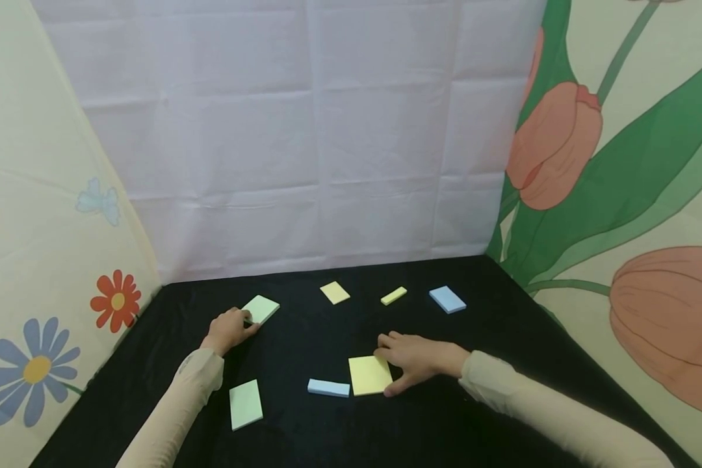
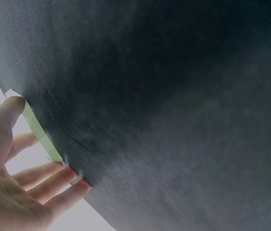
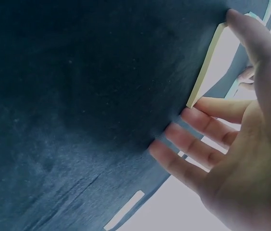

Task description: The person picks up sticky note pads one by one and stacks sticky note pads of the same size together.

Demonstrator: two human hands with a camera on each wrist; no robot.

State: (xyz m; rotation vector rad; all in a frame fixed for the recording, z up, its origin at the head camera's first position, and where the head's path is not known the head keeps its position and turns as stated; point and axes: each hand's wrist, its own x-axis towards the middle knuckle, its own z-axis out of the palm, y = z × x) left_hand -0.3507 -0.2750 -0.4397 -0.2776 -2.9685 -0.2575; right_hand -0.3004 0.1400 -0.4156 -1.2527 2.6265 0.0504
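Note:
My left hand (image 1: 242,323) is at the near corner of a pale green sticky-note pad (image 1: 261,308) on the black cloth. In the left wrist view its thumb (image 2: 11,107) and fingers (image 2: 66,177) pinch the two ends of the green pad's edge (image 2: 38,130). My right hand (image 1: 393,364) is at the right side of a yellow pad (image 1: 368,376). In the right wrist view its thumb (image 3: 243,29) and index finger (image 3: 207,113) bracket the yellow pad's edge (image 3: 205,72). Both pads lie flat on the cloth.
A light blue pad (image 1: 328,387) lies just left of the yellow one, and another green pad (image 1: 246,403) lies near my left forearm. Farther back are a yellow pad (image 1: 335,292), a narrow yellow pad (image 1: 393,296) and a blue pad (image 1: 447,299). Fabric walls close in three sides.

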